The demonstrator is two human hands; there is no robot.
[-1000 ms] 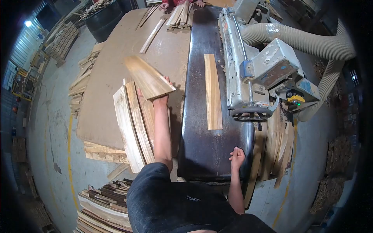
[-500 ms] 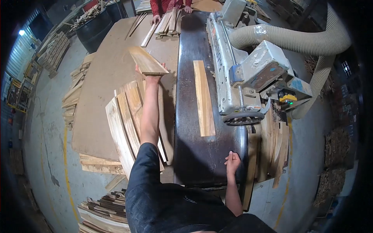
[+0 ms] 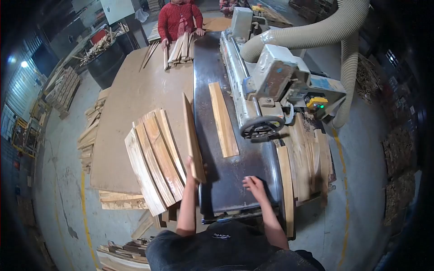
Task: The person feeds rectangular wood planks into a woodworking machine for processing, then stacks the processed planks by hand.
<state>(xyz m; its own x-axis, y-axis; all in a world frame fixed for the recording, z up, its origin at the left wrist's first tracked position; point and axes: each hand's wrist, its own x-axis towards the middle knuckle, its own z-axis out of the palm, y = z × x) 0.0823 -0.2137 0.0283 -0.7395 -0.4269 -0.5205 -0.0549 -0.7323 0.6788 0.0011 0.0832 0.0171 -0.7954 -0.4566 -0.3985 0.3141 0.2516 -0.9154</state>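
Note:
My left hand (image 3: 195, 171) grips the near end of a wooden board (image 3: 190, 131), which is tilted up on its edge beside the dark metal bed (image 3: 219, 189). Another wooden board (image 3: 223, 122) lies flat on that bed, its far end angled to the left. Over the near part of the bed is my right hand (image 3: 254, 185), empty, its fingers loosely apart and pointing left. Several boards (image 3: 156, 158) lie fanned side by side on the brown table to the left of my left hand.
A machine with a handwheel (image 3: 262, 128) and a thick hose (image 3: 312, 35) stands over the bed's right side. Across the table, a person in red (image 3: 178, 20) touches narrow strips (image 3: 181, 49). More boards (image 3: 307, 158) are stacked at right.
My left hand has drawn its board back toward me and turned it from flat to on edge. My right hand has shifted left over the bed, its fingers loosening. The view has tilted up.

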